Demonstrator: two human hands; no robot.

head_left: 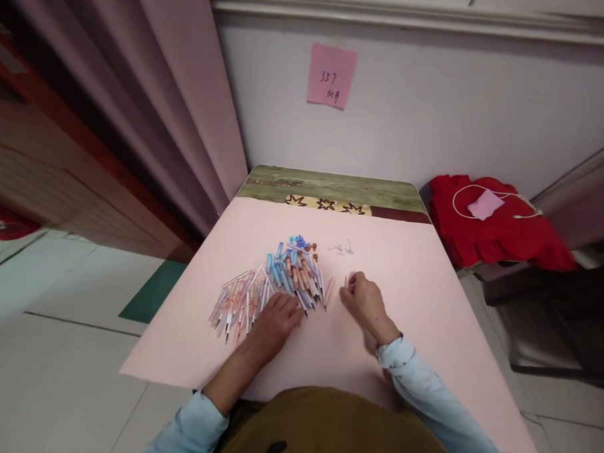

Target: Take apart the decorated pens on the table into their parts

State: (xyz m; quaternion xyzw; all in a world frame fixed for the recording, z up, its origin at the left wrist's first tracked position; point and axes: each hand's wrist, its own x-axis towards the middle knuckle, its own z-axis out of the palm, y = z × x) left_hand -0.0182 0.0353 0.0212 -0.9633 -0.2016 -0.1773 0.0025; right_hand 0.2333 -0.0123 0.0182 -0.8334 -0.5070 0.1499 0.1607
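Note:
My left hand [276, 319] lies palm down at the near edge of a pile of pen parts, its fingers loosely bent and apart over the table. Right of the pile, my right hand [365, 302] is closed in a pinch on a small pale piece, too small to name. Blue and brown pen barrels [294, 270] lie heaped in the middle, with dark-tipped refills among them. Pinkish clear pen tubes and white refills [240, 299] spread to the left. Small blue and brown pen pieces [301, 241] sit behind the heap. Beyond my right hand are tiny clear bits, perhaps springs [343, 249].
A pale pink sheet [414, 268] covers most of the table, leaving a green wooden-patterned strip [324, 179] at the back. To the right lies a red cloth [503, 238] with a white cable. A pink note [332, 76] hangs on the wall; a curtain [191, 91] hangs left.

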